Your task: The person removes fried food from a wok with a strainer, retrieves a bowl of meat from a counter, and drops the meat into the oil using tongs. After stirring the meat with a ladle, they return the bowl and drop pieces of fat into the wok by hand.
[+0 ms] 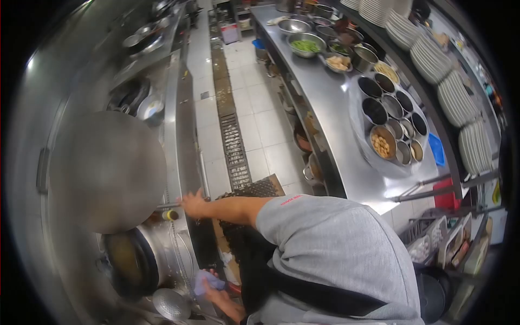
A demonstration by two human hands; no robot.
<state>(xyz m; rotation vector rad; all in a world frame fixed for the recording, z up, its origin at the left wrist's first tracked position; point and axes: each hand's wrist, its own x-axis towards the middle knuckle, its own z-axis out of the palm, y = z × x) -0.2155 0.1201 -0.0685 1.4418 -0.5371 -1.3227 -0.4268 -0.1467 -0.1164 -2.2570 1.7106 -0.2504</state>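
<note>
Wok (149, 259): yellowish liquid (127, 257). Left hand (216, 295): lavender cloth (210, 281).

A grey blur (108, 170) — featureless — hides stovetop (166, 254) near the right hand (193, 206).

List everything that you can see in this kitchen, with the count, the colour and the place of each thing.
Wok: one, black, lower left
Skimmer: one, silver, bottom left
Blurred disc: one, grey, left; identity unclear
Steel counter: one, silver, right
Canisters: about eleven, metallic, on counter
Food bowls: several, silver, counter's far end
Plate stacks: several, white, upper right
Plastic container: one, blue, beside canisters
Floor grate: one, dark, centre
Distant clutter: uncountable, mixed, top
Cloth: one, pale purple, in left hand
Shirt: one, grey, lower centre
Left hand: one, bare, bottom
Right hand: one, bare, left of centre, at a thin rod
</note>
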